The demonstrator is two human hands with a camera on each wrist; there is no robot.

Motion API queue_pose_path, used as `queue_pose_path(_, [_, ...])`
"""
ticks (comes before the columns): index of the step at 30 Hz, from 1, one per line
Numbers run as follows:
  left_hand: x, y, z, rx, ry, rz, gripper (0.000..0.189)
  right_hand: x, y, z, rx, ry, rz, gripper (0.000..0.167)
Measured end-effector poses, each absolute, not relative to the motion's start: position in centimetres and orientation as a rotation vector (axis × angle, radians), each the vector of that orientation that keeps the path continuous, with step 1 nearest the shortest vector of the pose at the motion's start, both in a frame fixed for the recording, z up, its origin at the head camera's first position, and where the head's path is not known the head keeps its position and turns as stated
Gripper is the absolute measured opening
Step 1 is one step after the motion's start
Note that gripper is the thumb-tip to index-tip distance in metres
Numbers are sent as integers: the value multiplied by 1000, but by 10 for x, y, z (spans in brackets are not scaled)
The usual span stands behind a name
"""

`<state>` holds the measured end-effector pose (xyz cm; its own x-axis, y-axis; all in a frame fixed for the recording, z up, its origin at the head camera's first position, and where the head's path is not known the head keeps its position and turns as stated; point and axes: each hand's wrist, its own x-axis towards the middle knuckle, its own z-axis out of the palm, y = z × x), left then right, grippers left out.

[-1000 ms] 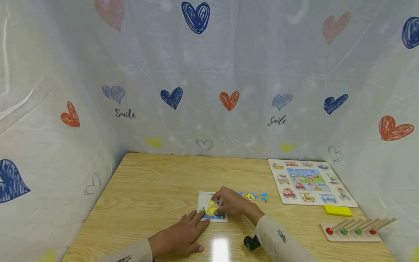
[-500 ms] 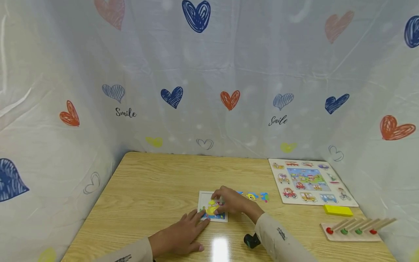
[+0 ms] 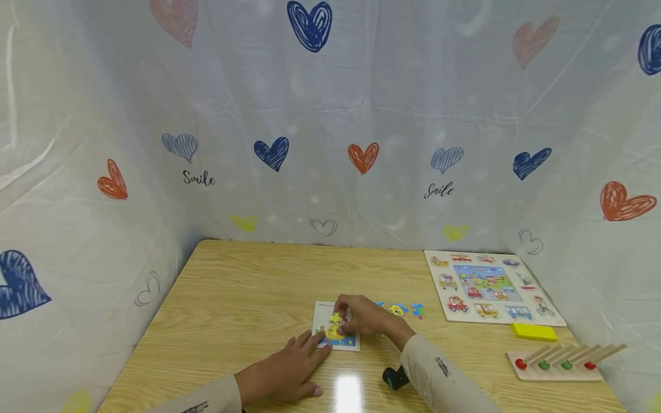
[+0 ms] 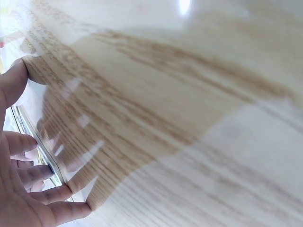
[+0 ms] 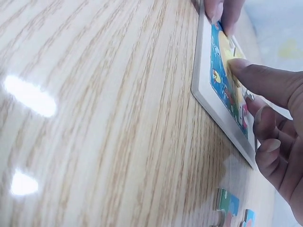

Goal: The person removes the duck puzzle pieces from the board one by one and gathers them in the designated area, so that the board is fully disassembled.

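A small jigsaw puzzle in a white frame [image 3: 320, 312] lies on the wooden table, its lower part filled with a blue and yellow picture. My right hand [image 3: 364, 316] is over its right side and pinches a yellow puzzle piece [image 3: 335, 317] between thumb and index finger. In the right wrist view the thumb [image 5: 258, 78] touches the picture. My left hand [image 3: 286, 367] lies with fingers stretched out, the fingertips on the frame's lower left corner. Several loose puzzle pieces [image 3: 397, 310] lie right of the frame, partly hidden behind my right hand.
A larger vehicle puzzle board [image 3: 439, 298] lies at the back right. In front of it are a yellow block [image 3: 534, 332] and a wooden rack with slanted pegs [image 3: 555, 374]. A small black object [image 3: 395, 378] sits beside my right sleeve. A heart-print curtain [image 3: 330, 115] surrounds the table.
The yellow piece in my right fingers has shifted and turned slightly over the puzzle. My right hand has moved very little, and my left hand stays in place.
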<state>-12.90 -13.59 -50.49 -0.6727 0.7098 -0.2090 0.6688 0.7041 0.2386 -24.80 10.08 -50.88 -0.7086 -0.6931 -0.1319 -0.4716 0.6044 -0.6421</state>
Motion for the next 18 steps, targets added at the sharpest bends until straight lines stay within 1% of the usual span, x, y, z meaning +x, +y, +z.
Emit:
queue_pose_path(11, [-128, -134, -503, 1084, 2633, 181, 76, -248, 102, -509, -964, 2410, -938, 17])
queue_pose_path(18, [-128, -135, -505, 1101, 2646, 161, 76, -247, 101, -509, -992, 2348, -1018, 13])
